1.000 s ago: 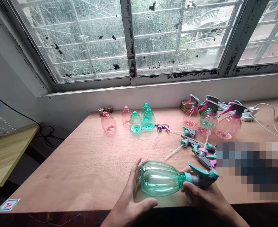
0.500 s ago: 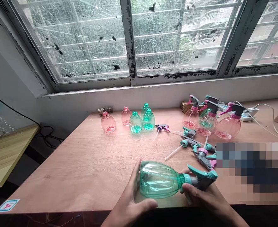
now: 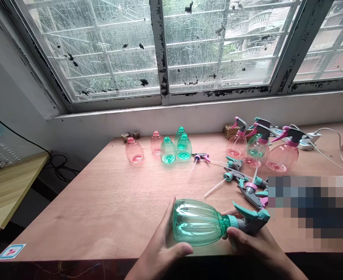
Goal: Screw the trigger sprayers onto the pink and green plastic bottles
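Both my hands hold a transparent green plastic spray bottle (image 3: pixel 197 222) on its side above the table's near edge. My left hand (image 3: pixel 159 247) cups its rounded base end. My right hand (image 3: pixel 254 243) grips the neck, just under the grey and teal trigger sprayer head (image 3: pixel 251 221). Farther off stand uncapped green bottles (image 3: pixel 168 151) and pink bottles (image 3: pixel 134 151). Assembled pink spray bottles (image 3: pixel 284 153) stand at the right, and several loose trigger sprayers (image 3: pixel 248 190) with long dip tubes lie in front of them.
The wooden table (image 3: pixel 86 210) runs up to a white window sill (image 3: pixel 171 116) under a grimy barred window. A power strip (image 3: pixel 307 142) with a white cable and a small box (image 3: pixel 231 132) sit at the back right. A pixelated blur (image 3: pixel 311 206) covers the right side.
The view has shifted slightly. The green bottle stays in both hands, and its position has barely changed.
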{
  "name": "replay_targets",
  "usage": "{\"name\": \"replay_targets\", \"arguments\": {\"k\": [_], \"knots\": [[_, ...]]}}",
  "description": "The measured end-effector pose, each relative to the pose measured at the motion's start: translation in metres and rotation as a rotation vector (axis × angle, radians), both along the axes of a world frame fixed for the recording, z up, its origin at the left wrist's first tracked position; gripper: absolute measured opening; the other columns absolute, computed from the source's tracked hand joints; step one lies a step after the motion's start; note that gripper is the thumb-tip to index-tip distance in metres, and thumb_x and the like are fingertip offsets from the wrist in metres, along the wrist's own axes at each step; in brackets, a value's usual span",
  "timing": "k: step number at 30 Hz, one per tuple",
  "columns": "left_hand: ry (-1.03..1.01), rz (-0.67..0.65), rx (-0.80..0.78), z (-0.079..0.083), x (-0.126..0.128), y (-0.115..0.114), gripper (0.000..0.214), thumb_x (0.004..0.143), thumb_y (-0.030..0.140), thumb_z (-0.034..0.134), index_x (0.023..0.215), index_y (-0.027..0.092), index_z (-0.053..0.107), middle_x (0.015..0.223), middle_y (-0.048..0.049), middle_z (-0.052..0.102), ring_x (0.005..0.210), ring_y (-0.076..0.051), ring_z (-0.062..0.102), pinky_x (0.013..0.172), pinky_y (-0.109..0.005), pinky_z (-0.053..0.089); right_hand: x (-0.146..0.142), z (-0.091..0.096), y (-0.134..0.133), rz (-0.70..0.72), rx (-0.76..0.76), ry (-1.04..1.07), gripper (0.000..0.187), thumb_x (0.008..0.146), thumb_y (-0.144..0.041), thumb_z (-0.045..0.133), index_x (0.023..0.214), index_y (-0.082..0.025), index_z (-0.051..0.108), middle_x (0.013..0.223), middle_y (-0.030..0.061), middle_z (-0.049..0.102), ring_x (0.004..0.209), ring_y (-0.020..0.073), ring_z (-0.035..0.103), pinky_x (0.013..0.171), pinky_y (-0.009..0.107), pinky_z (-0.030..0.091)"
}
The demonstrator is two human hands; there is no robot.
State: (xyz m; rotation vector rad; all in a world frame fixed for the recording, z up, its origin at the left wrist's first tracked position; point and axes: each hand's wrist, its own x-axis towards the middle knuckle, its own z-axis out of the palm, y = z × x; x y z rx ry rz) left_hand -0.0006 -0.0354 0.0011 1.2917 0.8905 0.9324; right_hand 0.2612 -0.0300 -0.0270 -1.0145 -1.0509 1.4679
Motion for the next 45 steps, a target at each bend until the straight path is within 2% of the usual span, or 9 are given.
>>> {"name": "replay_targets", "arguments": {"k": [7,11,14,20,27,32,38,41,45], "knots": [[0.054,-0.02,0.066,0.0019,0.0036,0.0013,0.1,0.079,0.022,0.079,0.153,0.043,0.015,0.165,-0.0008,0.022,0.15,-0.03,0.022,0.124,-0.05,0.015,-0.0028,0.0064,0.0013,-0.051,0.003,0.003,0.042,0.071,-0.049,0.083,0.096,-0.02,0.066,0.055,-0.0027,0.063,0.043,0.0129,0.051,0.043,0.024,0.036],[0.025,-0.012,0.037,-0.0011,0.0015,-0.0002,0.112,0.072,0.03,0.085,0.155,0.036,0.01,0.163,-0.0061,0.026,0.15,-0.032,0.022,0.124,-0.051,0.015,-0.0041,0.0059,0.0008,-0.064,0.008,-0.002,0.042,0.072,-0.05,0.082,0.095,-0.02,0.065,0.057,-0.0021,0.063,0.042,0.0123,0.05,0.043,0.024,0.036],[-0.032,-0.009,0.013,-0.0012,0.0003,-0.0009,0.099,0.079,0.039,0.078,0.156,0.031,0.016,0.163,-0.008,0.027,0.149,-0.032,0.024,0.123,-0.049,0.02,-0.004,0.0044,0.0009,-0.065,0.012,-0.012,0.038,0.072,-0.049,0.082,0.09,-0.02,0.064,0.055,-0.003,0.06,0.042,0.0123,0.049,0.042,0.024,0.036],[0.051,-0.059,0.134,-0.0021,0.0015,0.0015,0.086,0.088,0.025,0.069,0.153,0.044,0.015,0.165,0.002,0.023,0.151,-0.027,0.021,0.124,-0.044,0.018,-0.0012,0.0051,0.0037,-0.047,0.052,-0.042,0.039,0.076,-0.05,0.078,0.096,-0.018,0.066,0.061,0.0016,0.068,0.044,0.0142,0.054,0.045,0.027,0.041],[0.018,0.008,0.064,-0.0028,0.0018,-0.0002,0.091,0.083,0.03,0.075,0.154,0.036,0.02,0.165,-0.0033,0.022,0.15,-0.029,0.022,0.123,-0.042,0.023,-0.0026,0.0031,0.001,-0.048,0.018,-0.053,0.037,0.074,-0.047,0.081,0.094,-0.019,0.069,0.062,0.002,0.069,0.044,0.0127,0.052,0.043,0.025,0.039],[0.118,0.021,0.163,-0.0017,0.0021,-0.001,0.086,0.086,0.021,0.072,0.153,0.04,0.021,0.163,-0.0009,0.028,0.149,-0.027,0.025,0.124,-0.042,0.017,-0.003,0.003,0.0009,-0.062,0.013,-0.085,0.038,0.073,-0.052,0.08,0.089,-0.02,0.068,0.055,0.0001,0.065,0.043,0.0139,0.051,0.042,0.025,0.036],[0.112,0.044,0.048,-0.0042,-0.0006,-0.0031,0.116,0.068,0.03,0.088,0.156,0.034,0.012,0.165,-0.0052,0.021,0.151,-0.031,0.019,0.124,-0.045,0.018,-0.0008,0.0041,-0.0001,-0.066,0.01,-0.102,0.042,0.071,-0.055,0.08,0.094,-0.022,0.068,0.062,0.0015,0.069,0.046,0.0163,0.053,0.045,0.028,0.039],[0.169,0.045,0.069,-0.0032,-0.0007,-0.0027,0.099,0.075,0.033,0.082,0.154,0.032,0.022,0.165,-0.0055,0.021,0.151,-0.032,0.015,0.124,-0.046,0.017,0.0017,0.0029,0.0,-0.035,0.002,-0.086,0.039,0.073,-0.051,0.08,0.094,-0.022,0.067,0.062,0.0013,0.069,0.049,0.015,0.054,0.047,0.026,0.038],[0.158,0.003,0.165,-0.0017,0.0018,-0.0016,0.09,0.084,0.026,0.074,0.152,0.044,0.018,0.163,0.0013,0.026,0.15,-0.027,0.024,0.124,-0.044,0.019,0.0034,0.0027,0.0017,0.006,0.035,-0.095,0.035,0.077,-0.051,0.077,0.093,-0.022,0.065,0.064,0.0018,0.072,0.048,0.0149,0.054,0.049,0.027,0.04]]}}
